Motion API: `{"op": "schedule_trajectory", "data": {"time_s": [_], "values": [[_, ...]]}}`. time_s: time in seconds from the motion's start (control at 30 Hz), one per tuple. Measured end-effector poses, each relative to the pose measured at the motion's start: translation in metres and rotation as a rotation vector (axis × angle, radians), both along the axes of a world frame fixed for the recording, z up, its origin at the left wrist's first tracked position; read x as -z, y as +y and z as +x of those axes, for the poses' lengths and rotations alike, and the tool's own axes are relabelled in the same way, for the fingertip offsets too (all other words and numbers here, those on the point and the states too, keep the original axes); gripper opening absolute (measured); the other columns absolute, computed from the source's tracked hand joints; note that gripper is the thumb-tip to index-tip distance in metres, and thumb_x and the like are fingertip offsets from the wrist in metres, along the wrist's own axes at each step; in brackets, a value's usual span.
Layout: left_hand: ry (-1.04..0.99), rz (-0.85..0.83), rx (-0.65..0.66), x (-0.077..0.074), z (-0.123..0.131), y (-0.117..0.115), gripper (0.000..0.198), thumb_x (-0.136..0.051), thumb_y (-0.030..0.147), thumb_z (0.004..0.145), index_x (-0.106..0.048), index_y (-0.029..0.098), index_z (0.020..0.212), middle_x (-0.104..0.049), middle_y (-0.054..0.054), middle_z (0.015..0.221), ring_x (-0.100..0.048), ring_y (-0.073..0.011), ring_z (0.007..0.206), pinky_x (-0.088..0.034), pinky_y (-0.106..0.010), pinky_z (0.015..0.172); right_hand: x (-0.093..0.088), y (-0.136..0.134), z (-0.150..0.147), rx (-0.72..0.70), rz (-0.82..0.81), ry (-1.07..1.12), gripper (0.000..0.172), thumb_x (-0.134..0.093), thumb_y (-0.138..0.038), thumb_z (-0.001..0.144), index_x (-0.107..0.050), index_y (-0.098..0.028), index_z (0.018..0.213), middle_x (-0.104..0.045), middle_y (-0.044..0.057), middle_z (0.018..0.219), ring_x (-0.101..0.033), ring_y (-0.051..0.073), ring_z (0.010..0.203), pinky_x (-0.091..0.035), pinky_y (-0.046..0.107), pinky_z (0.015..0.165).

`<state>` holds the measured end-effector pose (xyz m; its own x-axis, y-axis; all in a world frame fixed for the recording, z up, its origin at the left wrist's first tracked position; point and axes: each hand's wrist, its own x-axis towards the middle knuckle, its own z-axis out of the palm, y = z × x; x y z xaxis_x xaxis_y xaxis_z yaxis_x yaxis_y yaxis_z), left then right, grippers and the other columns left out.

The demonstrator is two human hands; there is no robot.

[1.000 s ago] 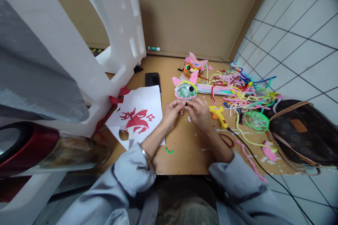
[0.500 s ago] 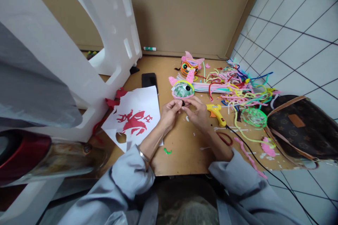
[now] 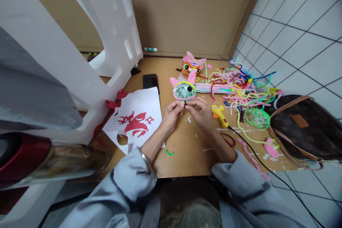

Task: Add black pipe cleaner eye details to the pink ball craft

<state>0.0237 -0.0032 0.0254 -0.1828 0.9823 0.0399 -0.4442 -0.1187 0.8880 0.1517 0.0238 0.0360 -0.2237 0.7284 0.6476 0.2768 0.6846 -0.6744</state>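
Observation:
My left hand (image 3: 172, 113) and my right hand (image 3: 200, 113) meet above the table, fingertips pinched around a small black piece (image 3: 185, 103). Fingers hide most of it, and its kind is unclear. Just beyond my fingertips sits a see-through green animal head (image 3: 182, 92) with pink ears, a yellow and pink rim and one black-and-white eye. Behind it stands a finished-looking orange and pink animal head (image 3: 191, 67) with two eyes. A yellow glue gun (image 3: 220, 115) lies to the right of my right hand.
Tangled coloured pipe cleaners (image 3: 243, 85) cover the back right, near a green-rimmed piece (image 3: 257, 118) and a brown handbag (image 3: 304, 128). Paper with red shapes (image 3: 149, 107) and a black phone (image 3: 150, 81) lie left. The glue gun's cord (image 3: 256, 155) runs off right.
The black piece shows less between my fingertips than before. My right fingers have shifted slightly over it; the things on the table stay put.

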Motion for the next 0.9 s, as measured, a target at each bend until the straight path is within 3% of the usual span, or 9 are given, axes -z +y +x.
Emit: {"op": "schedule_trajectory", "data": {"time_s": [0.23, 0.53, 0.7, 0.9], "values": [[0.050, 0.017, 0.016, 0.0062, -0.0005, 0.0006, 0.039, -0.076, 0.051, 0.065, -0.059, 0.015, 0.065, -0.050, 0.003, 0.058, -0.037, -0.0074, 0.055, -0.030, -0.023, 0.056, -0.0014, -0.0070, -0.0019, -0.002, 0.060, -0.109, 0.012, -0.058, -0.020, 0.085, -0.068, -0.020, 0.079, -0.065, 0.004, 0.078, -0.062, 0.019, 0.081, -0.049, 0.033, 0.075], [0.160, 0.085, -0.006, 0.0104, -0.0026, 0.0039, 0.047, -0.071, 0.060, 0.068, -0.053, 0.017, 0.065, -0.038, 0.005, 0.057, -0.029, -0.0087, 0.055, -0.024, -0.024, 0.055, 0.0017, -0.0021, -0.0038, 0.017, -0.152, 0.045, 0.012, -0.058, -0.023, 0.082, -0.069, -0.019, 0.083, -0.066, 0.002, 0.080, -0.059, 0.014, 0.074, -0.048, 0.028, 0.068], [0.178, 0.084, 0.021, 0.0090, -0.0028, 0.0037, 0.048, -0.070, 0.061, 0.067, -0.052, 0.017, 0.064, -0.038, 0.005, 0.057, -0.028, -0.0087, 0.055, -0.023, -0.025, 0.054, -0.0002, -0.0016, -0.0019, -0.011, -0.126, 0.018, 0.018, -0.055, -0.023, 0.085, -0.071, -0.020, 0.094, -0.067, 0.004, 0.088, -0.061, 0.016, 0.083, -0.049, 0.029, 0.071], [0.280, 0.054, 0.060, 0.0035, -0.0055, 0.0009, 0.047, -0.070, 0.061, 0.067, -0.054, 0.016, 0.064, -0.040, 0.004, 0.054, -0.031, -0.0082, 0.052, -0.023, -0.024, 0.052, -0.0012, -0.0006, 0.0017, -0.027, -0.070, -0.062, 0.017, -0.053, -0.023, 0.088, -0.070, -0.020, 0.086, -0.066, 0.004, 0.085, -0.061, 0.017, 0.083, -0.048, 0.030, 0.075]]}}
